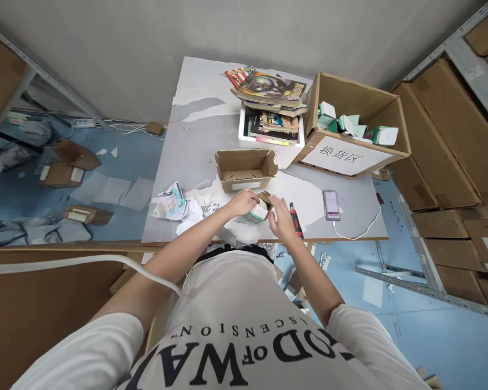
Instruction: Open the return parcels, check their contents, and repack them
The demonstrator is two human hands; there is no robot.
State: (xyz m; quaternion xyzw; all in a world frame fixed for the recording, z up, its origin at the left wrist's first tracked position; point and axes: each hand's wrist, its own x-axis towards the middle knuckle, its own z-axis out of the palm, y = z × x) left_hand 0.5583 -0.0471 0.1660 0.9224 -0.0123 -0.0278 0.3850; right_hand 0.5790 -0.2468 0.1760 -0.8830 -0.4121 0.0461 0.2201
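A small white-and-green box [258,212] lies between my hands near the table's front edge. Its brown cardboard part [265,197] stands up at the back. My left hand [244,202] is closed at the box's left rear side, fingertips on its top. From the right, my right hand [282,220] grips the box's edge with thumb and bent fingers; the exact contact is partly hidden. Just behind them sits an open brown carton [247,167] with a white label. A red-and-black utility knife [296,221] rests right of my right hand.
Crumpled packaging [171,205] lies at the table's left front. Magazines [270,89] fill a white bin [284,156] behind. A large cardboard box [360,157] holds several green-and-white boxes. A phone [331,205] trails a cable at right. Shelves with cartons [447,130] flank the table.
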